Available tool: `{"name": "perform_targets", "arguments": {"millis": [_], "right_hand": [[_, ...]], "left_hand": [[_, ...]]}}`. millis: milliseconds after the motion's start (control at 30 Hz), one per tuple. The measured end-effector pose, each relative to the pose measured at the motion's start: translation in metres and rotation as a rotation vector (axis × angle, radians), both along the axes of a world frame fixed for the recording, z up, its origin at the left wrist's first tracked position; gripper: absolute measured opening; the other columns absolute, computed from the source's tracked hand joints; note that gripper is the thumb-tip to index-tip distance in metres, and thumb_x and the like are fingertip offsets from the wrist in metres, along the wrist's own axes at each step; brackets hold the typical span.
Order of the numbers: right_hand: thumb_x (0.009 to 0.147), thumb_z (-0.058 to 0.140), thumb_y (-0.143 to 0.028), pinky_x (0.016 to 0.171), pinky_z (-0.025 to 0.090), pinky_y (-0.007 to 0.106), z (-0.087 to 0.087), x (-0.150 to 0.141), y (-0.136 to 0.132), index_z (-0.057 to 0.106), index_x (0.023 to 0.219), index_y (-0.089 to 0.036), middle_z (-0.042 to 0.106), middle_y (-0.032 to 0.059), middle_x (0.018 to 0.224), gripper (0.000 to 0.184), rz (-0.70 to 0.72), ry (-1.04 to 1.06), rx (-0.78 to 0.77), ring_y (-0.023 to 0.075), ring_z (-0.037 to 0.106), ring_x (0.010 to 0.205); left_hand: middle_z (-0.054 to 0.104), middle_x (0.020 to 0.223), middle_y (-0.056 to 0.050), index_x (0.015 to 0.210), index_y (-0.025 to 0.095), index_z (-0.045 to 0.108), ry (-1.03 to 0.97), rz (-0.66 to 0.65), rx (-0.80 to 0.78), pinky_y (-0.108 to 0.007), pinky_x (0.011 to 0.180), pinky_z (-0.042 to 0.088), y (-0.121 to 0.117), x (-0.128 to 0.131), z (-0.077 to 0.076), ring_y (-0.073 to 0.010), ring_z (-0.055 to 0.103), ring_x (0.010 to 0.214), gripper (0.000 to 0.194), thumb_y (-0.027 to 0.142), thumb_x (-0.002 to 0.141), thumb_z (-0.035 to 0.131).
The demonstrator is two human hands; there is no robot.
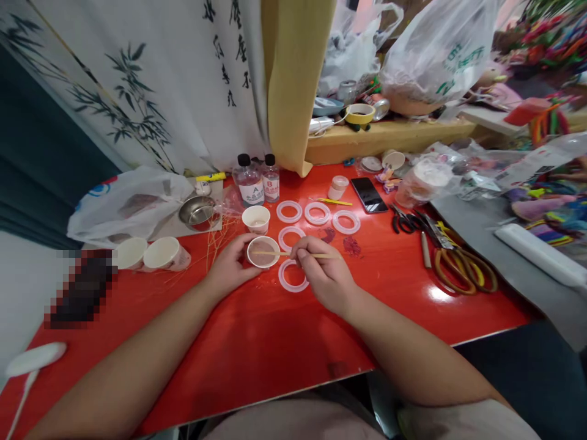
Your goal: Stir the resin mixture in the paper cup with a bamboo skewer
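My left hand point(233, 264) is wrapped round the side of a white paper cup point(263, 264) that stands tilted toward me or upright; I cannot tell which. Pinched in my right hand point(323, 272) is a thin wooden stick point(270, 253), its far end inside that cup, over a pinkish-looking content. Another paper cup point(255, 227) stands just behind. Around my right fingers lie several translucent ring molds, among them one ring mold point(293, 288) partly under the hand and another ring mold point(318, 222) farther back. Two black-capped bottles, bottle A point(250, 190) and bottle B point(271, 188), stand behind the cups.
On the red table point(257, 366), two paper cups point(162, 253) and a metal bowl point(197, 211) stand left. A phone point(369, 195), a small jar point(338, 187), black-handled pliers point(406, 221) and large scissors point(458, 269) lie right. Plastic bags point(128, 205) crowd the back.
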State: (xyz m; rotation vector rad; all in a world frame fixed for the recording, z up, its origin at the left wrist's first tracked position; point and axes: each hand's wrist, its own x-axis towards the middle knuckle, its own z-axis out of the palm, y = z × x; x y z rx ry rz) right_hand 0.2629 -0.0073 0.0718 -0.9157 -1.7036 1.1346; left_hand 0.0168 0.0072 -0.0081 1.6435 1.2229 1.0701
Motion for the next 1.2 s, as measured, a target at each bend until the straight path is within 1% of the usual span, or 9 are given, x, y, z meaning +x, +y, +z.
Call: {"name": "perform_targets", "arguments": {"millis": [167,267,433,633,767,900,1000,1133,1200], "right_hand": [[0.101,0.048,-0.023,0.062,0.037,0.029,-0.0012,-0.0011,-0.0004,0.061,0.089,-0.021,0.052,-0.0020,0.074,0.018,-0.003,0.016,0.000,0.0140,0.045,0.065],[0.101,0.048,-0.022,0.061,0.036,0.029,-0.0009,0.0001,0.0000,0.059,0.084,-0.021,0.051,-0.0025,0.072,0.020,-0.005,0.022,-0.010,0.0137,0.044,0.063],[0.100,0.047,-0.021,0.065,0.037,0.029,0.0008,0.0034,0.0020,0.057,0.083,-0.021,0.052,-0.0022,0.072,0.020,-0.109,-0.010,0.055,0.0145,0.047,0.066],[0.099,0.049,-0.023,0.066,0.040,0.029,0.0002,0.0012,0.0016,0.059,0.085,-0.021,0.056,-0.0013,0.075,0.018,-0.021,-0.033,0.014,0.0147,0.051,0.068],[0.099,0.048,-0.022,0.065,0.039,0.029,-0.0013,0.0028,0.0033,0.059,0.084,-0.021,0.055,-0.0015,0.073,0.019,-0.106,-0.030,0.008,0.0149,0.051,0.067],[0.098,0.048,-0.022,0.062,0.037,0.029,-0.0006,0.0041,0.0048,0.060,0.083,-0.021,0.053,-0.0018,0.071,0.019,-0.051,-0.032,0.003,0.0144,0.048,0.064],[0.099,0.049,-0.023,0.060,0.036,0.029,0.0005,0.0044,0.0047,0.060,0.085,-0.021,0.053,-0.0020,0.071,0.018,-0.097,-0.017,0.010,0.0136,0.046,0.061],[0.099,0.049,-0.024,0.057,0.035,0.029,0.0009,0.0041,0.0043,0.060,0.082,-0.021,0.051,-0.0024,0.068,0.020,-0.034,-0.015,-0.039,0.0133,0.043,0.059],[0.099,0.050,-0.024,0.057,0.034,0.029,0.0006,0.0040,0.0046,0.060,0.082,-0.021,0.050,-0.0023,0.068,0.020,-0.100,-0.020,-0.022,0.0134,0.042,0.059]], "left_hand": [[0.071,0.136,-0.015,0.132,0.022,0.060,-0.014,0.009,-0.027,-0.049,0.102,0.060,0.0000,0.0000,0.0002,-0.0316,0.073,0.119,0.067,0.032,0.074,0.090],[0.071,0.137,-0.015,0.132,0.022,0.060,0.000,0.014,-0.023,-0.050,0.104,0.059,-0.0002,0.0007,0.0013,-0.0319,0.073,0.120,0.067,0.033,0.073,0.090],[0.072,0.135,-0.015,0.132,0.022,0.061,0.038,0.019,-0.020,-0.051,0.103,0.059,-0.0006,0.0010,0.0012,-0.0318,0.074,0.118,0.066,0.035,0.074,0.089],[0.071,0.138,-0.013,0.133,0.025,0.062,0.037,0.004,0.005,-0.050,0.104,0.059,-0.0010,-0.0002,0.0000,-0.0315,0.072,0.121,0.066,0.036,0.075,0.090],[0.072,0.135,-0.012,0.131,0.024,0.063,0.052,0.017,-0.009,-0.050,0.103,0.058,-0.0004,0.0003,0.0006,-0.0321,0.073,0.118,0.065,0.037,0.073,0.090],[0.072,0.135,-0.013,0.132,0.024,0.062,0.028,0.008,-0.014,-0.049,0.101,0.059,0.0006,0.0007,0.0010,-0.0312,0.073,0.117,0.065,0.036,0.073,0.090],[0.071,0.136,-0.013,0.132,0.024,0.062,0.044,0.001,-0.003,-0.049,0.103,0.057,0.0009,0.0005,0.0007,-0.0315,0.072,0.120,0.066,0.034,0.073,0.090],[0.072,0.135,-0.013,0.133,0.025,0.061,0.051,-0.005,0.012,-0.048,0.102,0.057,0.0009,-0.0003,-0.0003,-0.0310,0.072,0.118,0.066,0.033,0.074,0.090],[0.071,0.136,-0.012,0.134,0.025,0.061,0.055,-0.009,0.035,-0.048,0.103,0.057,0.0009,-0.0003,-0.0004,-0.0308,0.072,0.119,0.066,0.032,0.075,0.090]]}}
